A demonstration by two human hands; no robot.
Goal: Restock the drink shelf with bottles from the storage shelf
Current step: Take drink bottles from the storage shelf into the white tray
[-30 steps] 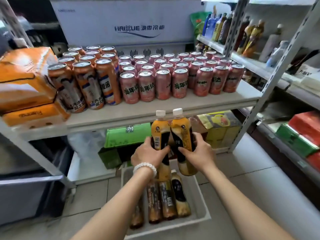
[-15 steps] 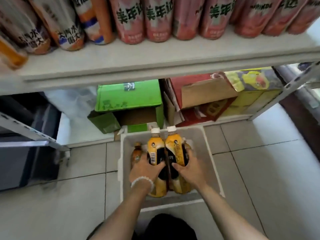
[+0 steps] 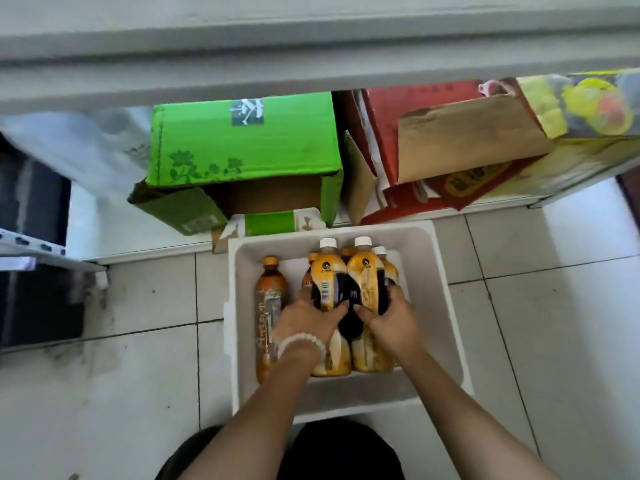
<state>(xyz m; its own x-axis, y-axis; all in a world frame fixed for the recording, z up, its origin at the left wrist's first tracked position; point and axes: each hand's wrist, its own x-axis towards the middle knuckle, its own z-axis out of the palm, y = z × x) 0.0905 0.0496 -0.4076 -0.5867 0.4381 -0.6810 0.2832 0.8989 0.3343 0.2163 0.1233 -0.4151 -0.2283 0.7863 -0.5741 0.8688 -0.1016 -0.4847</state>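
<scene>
White foam crate (image 3: pixel 446 306) held amber bottles. Left hand (image 3: pixel 304 320) and right hand (image 3: pixel 391 320) each gripped one yellow-labelled plastic bottle (image 3: pixel 327 282); I judged lowering them level best.

No wording can be read: the yellow bottle (image 3: pixel 328 289) shows only a barcode (its digits too small), and the green box (image 3: pixel 242 140) a blurred white character.

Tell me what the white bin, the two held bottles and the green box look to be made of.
White bin: likely foam, matte with thick, rounded walls. Left-hand bottle and right-hand bottle: probably clear plastic, glossy printed wraps and white screw caps; left hand and right hand each grip one. Green box: corrugated cardboard, brown inside its open flap.
</scene>
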